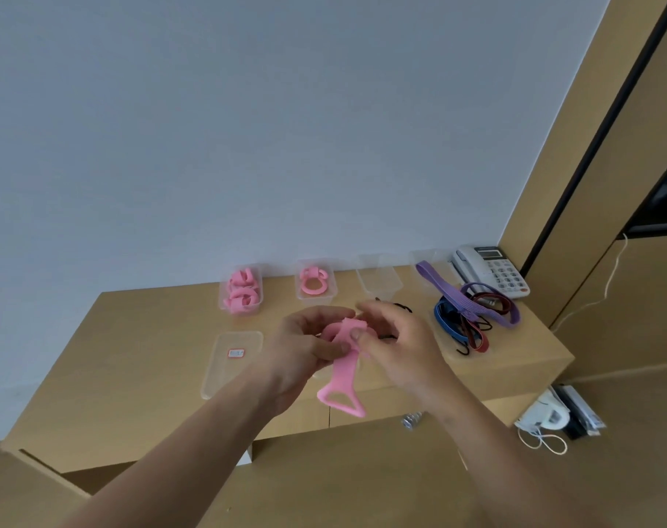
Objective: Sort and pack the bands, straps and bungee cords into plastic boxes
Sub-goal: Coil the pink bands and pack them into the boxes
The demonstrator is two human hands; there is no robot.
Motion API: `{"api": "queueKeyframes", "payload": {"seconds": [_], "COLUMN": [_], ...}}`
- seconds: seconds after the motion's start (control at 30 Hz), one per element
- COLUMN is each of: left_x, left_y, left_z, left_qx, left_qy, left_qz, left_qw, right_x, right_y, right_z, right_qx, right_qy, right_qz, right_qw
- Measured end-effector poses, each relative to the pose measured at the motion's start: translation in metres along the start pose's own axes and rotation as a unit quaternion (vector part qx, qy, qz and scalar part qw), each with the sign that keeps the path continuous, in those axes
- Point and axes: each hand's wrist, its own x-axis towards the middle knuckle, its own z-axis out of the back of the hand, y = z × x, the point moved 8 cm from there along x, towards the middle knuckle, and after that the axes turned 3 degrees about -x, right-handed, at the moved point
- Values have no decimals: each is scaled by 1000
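A pink strap (343, 379) with a triangular loop at its lower end hangs over the wooden cabinet top (141, 360). My left hand (305, 348) and my right hand (392, 337) both pinch its upper end, which is curled over. Against the wall stand clear plastic boxes: one (225, 299) filled with rolled pink straps, one (333, 289) holding a coiled pink strap, one empty (379, 280). A fourth box (425, 262) has a purple band (472, 299) hanging out of it. Blue, red and black bungee cords (461, 329) lie tangled to the right.
A clear lid (232, 362) with a red label lies flat left of my hands. A white desk phone (491, 270) sits at the back right corner. Black cords (400, 308) lie behind my right hand. A charger and white cables (549, 421) lie on the floor at right.
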Motion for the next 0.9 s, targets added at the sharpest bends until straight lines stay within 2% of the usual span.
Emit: {"api": "queueKeyframes", "payload": {"seconds": [0.13, 0.2, 0.3, 0.4, 0.5, 0.63, 0.73, 0.9], "left_x": [6, 9, 12, 13, 12, 13, 14, 18], "left_y": [5, 10, 17, 18, 19, 16, 15, 11], "left_z": [7, 5, 2, 6, 7, 9, 16, 25], "left_qx": [-45, -55, 17, 86, 85, 3, -64, -29], "left_qy": [-28, -6, 27, 20, 20, 45, 37, 39], "left_qz": [14, 31, 53, 60, 71, 93, 128, 87], "left_qw": [998, 998, 998, 994, 994, 995, 989, 995], "right_x": [0, 0, 0, 0, 0, 1, 2, 2], "right_y": [5, 8, 8, 11, 19, 29, 35, 44], "right_z": [4, 6, 8, 8, 9, 2, -4, -19], "right_qx": [13, 37, 50, 47, -7, -82, -120, -170], "right_qy": [-14, -29, -58, -75, -90, -107, -101, -65], "right_qz": [13, 17, 25, 38, 79, 141, 167, 210], "right_qw": [1000, 999, 997, 995, 993, 981, 973, 961]}}
